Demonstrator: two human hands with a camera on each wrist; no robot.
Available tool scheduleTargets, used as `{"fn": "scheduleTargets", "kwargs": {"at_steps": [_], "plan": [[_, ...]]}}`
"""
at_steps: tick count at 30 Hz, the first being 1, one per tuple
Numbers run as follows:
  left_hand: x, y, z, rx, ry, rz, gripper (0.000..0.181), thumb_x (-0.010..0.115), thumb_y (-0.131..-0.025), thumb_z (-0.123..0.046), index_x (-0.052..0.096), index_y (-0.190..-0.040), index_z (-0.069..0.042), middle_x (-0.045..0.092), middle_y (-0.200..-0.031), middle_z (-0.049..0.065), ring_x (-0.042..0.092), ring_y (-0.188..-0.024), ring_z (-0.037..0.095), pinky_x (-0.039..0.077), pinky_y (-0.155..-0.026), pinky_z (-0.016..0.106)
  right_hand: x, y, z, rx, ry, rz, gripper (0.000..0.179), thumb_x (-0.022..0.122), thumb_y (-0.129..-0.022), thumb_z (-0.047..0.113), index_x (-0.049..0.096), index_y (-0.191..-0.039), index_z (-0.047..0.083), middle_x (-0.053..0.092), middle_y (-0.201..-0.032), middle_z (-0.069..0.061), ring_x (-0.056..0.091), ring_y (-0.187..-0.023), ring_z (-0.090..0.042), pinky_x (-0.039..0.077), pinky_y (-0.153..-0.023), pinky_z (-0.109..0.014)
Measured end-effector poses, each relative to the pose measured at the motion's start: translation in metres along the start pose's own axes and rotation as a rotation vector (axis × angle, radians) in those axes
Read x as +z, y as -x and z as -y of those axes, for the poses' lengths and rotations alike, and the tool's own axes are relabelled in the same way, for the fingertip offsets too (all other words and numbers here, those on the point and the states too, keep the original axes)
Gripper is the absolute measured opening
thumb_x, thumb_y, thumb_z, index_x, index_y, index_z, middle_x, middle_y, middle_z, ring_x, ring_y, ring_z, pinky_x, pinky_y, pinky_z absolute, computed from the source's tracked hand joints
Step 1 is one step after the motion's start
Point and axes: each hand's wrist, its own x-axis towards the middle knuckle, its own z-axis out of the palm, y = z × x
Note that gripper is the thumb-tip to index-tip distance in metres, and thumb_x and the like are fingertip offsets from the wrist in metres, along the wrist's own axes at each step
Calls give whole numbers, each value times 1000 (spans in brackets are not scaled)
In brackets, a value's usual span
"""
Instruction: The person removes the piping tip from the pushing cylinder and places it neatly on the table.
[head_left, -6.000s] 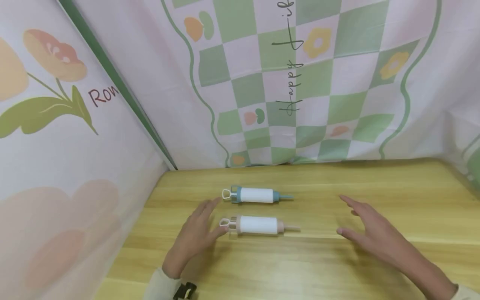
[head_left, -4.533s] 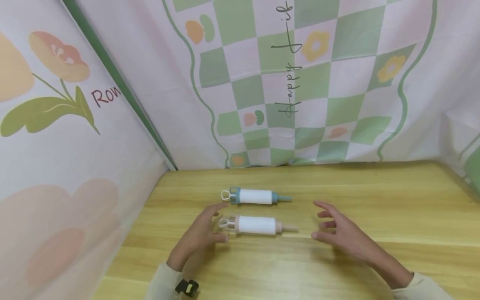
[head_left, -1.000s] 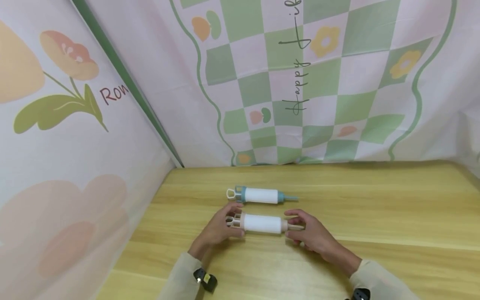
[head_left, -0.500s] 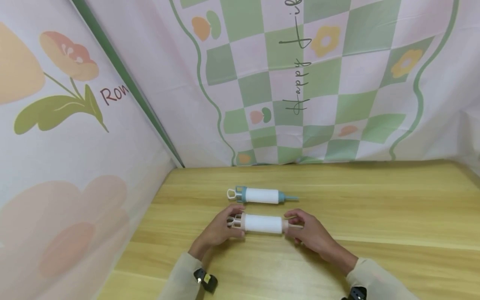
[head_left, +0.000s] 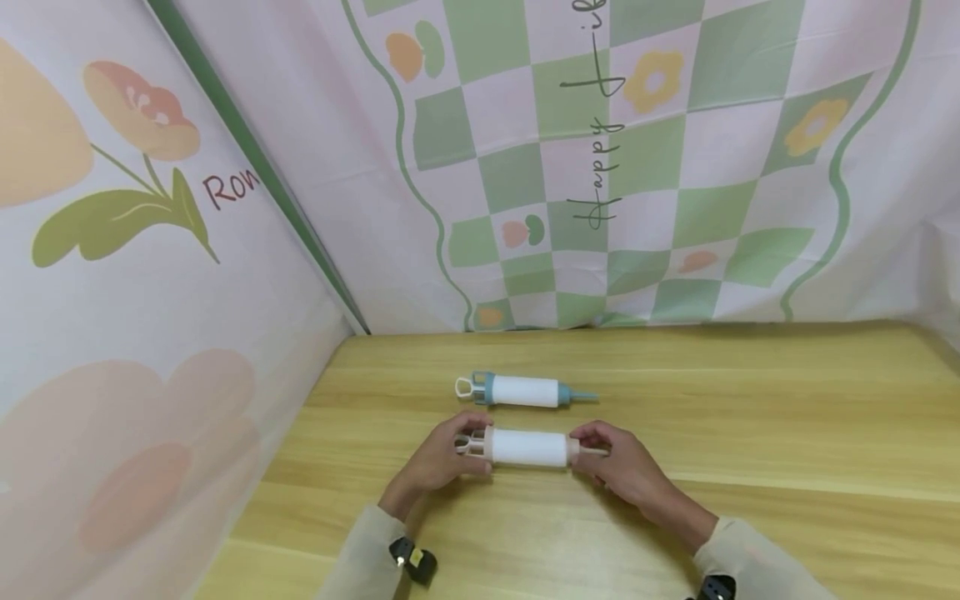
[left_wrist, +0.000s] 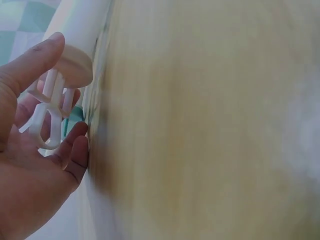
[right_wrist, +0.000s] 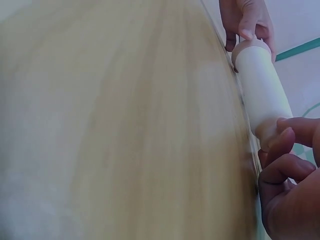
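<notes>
A pink-and-white balloon pump (head_left: 528, 447) lies sideways between both hands, its ring handle to the left and thin nozzle to the right. My left hand (head_left: 442, 454) holds its pink collar at the handle end, thumb on the near side and forefinger on the far side. In the left wrist view the thumb lies against the collar, and the white ring handle (left_wrist: 46, 127) sits inside the curve of the fingers. My right hand (head_left: 622, 462) pinches the pink nozzle end, partly covering the nozzle. A matching blue-and-white balloon pump (head_left: 525, 391) lies just behind, parallel to it.
The wooden table (head_left: 750, 433) runs back to a checked, flower-printed cloth (head_left: 577, 167). Another printed cloth (head_left: 150, 317) hangs along the left side. Wrist cameras (head_left: 412, 560) are strapped over light sleeves.
Both hands moved inward from beside the pumps to the two ends of the pink pump. Within the last second the right fingers closed tighter on the nozzle end. The blue pump stayed put.
</notes>
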Motion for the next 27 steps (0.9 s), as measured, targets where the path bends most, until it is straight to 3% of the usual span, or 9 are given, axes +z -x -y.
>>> {"fn": "scheduleTargets", "kwargs": {"at_steps": [10,17,27], "plan": [[4,-1,-7,-13,9,-34,57,82,-82,-11,57,-134,-9,61,-125,4,57,-113,23,47,-97,44,-7,6,3,3,9,-25,38,75,-88,12,63,-122,-2,65,-104,-10,56,-66,-19,47,-53,-26],[8,-2,-15,29,23,-36,57,82,-82,-11,57,-133,-9,61,-124,5,57,-112,23,48,-96,44,-16,12,5,6,18,-32,41,76,-89,18,63,-124,1,65,-108,-11,56,-65,-20,47,-51,-28],[14,-3,-31,86,17,-42,60,83,-83,-15,56,-135,-9,59,-127,4,56,-115,22,51,-93,38,-34,26,14,-2,16,-9,44,74,-92,24,61,-127,1,61,-116,-14,62,-85,-23,50,-57,-29]]}}
